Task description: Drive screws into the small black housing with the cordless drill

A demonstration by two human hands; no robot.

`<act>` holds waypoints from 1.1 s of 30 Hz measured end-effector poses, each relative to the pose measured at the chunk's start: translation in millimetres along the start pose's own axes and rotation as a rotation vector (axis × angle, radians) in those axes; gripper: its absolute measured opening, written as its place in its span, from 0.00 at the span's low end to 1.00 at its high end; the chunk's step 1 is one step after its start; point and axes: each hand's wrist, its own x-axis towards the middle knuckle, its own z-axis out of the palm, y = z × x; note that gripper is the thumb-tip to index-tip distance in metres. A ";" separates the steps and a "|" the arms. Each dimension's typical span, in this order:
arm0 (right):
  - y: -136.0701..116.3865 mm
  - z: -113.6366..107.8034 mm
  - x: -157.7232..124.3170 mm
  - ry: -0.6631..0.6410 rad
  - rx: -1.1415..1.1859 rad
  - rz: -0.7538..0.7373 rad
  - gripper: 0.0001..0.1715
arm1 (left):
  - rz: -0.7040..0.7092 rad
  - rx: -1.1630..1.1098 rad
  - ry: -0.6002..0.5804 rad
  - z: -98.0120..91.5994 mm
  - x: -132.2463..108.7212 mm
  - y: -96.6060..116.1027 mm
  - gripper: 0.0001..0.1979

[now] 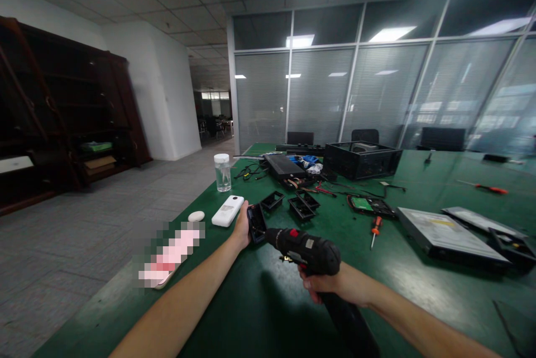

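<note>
My left hand (242, 228) grips a small black box-like plastic frame (256, 224), its hollow side turned toward the drill. A black cordless drill (307, 249) with red accents is in my right hand (324, 283), fingers wrapped round its handle. The drill's chuck points left at the frame; whether the bit touches it I cannot tell. Just beyond lie similar black plastic frames, one (272, 200) on its own and two close together, the nearer one (301, 209) in front. A white power bank-like device (228, 211) rests left of my left hand.
On the green table (234, 302) stand a clear jar (223, 173) with a white lid and a black computer case (362, 160). An orange-handled screwdriver (376, 228), a green circuit board (364, 204) and optical drives (448, 235) lie right. A pixelated pink item (171, 257) lies left.
</note>
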 end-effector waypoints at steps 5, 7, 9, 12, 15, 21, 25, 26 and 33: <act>-2.6 1.1 -0.7 -0.006 -0.044 -0.007 0.13 | -0.009 -0.001 -0.011 0.2 -1.2 0.8 0.24; -2.4 1.2 -0.5 0.000 -0.042 -0.014 0.14 | -0.014 -0.005 0.001 1.1 -2.0 1.1 0.23; -1.7 1.2 -0.3 0.005 -0.034 -0.018 0.15 | -0.016 -0.012 0.017 2.2 -2.7 1.3 0.23; -1.5 1.6 -0.3 0.023 -0.030 -0.007 0.17 | -0.011 -0.024 0.023 3.0 -3.3 1.3 0.22; -3.4 2.7 -1.3 0.021 -0.039 0.003 0.18 | 0.003 -0.018 0.015 2.5 -2.9 0.8 0.22; -6.5 4.2 -3.1 0.023 -0.022 0.008 0.19 | 0.035 0.000 0.006 0.9 -2.4 -0.1 0.22; -3.7 2.0 -2.2 0.011 -0.047 -0.002 0.16 | 0.033 0.008 -0.004 1.3 -2.9 0.2 0.23; -2.6 1.4 -1.8 0.001 -0.043 -0.007 0.15 | 0.025 0.009 -0.003 1.5 -3.1 0.4 0.23; -0.2 0.4 -0.7 0.009 -0.016 -0.003 0.15 | 0.017 -0.038 -0.023 2.7 -6.3 2.6 0.20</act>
